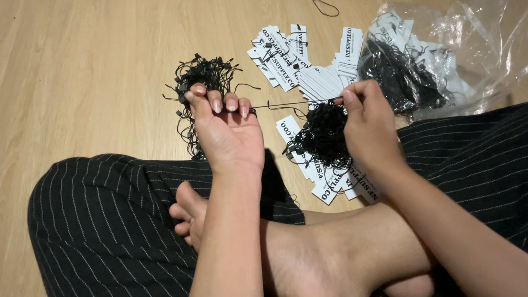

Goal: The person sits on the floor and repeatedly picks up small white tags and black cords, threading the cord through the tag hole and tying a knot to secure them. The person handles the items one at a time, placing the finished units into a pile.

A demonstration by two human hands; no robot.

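My left hand (227,129) is turned palm up with the fingers curled, pinching one end of a thin black string (292,104). My right hand (368,125) pinches the other end, so the string runs taut between both hands. Below the string lies a tangled clump of black strings (324,135) on top of white paper tags (318,179) with black print. A second pile of black strings (202,77) sits just beyond my left fingertips.
More white tags (297,58) are fanned out on the wooden floor (63,71). A clear plastic bag (478,31) at the right holds black strings and tags. One loose black loop (324,6) lies farther away. My crossed legs in striped trousers (104,235) fill the foreground.
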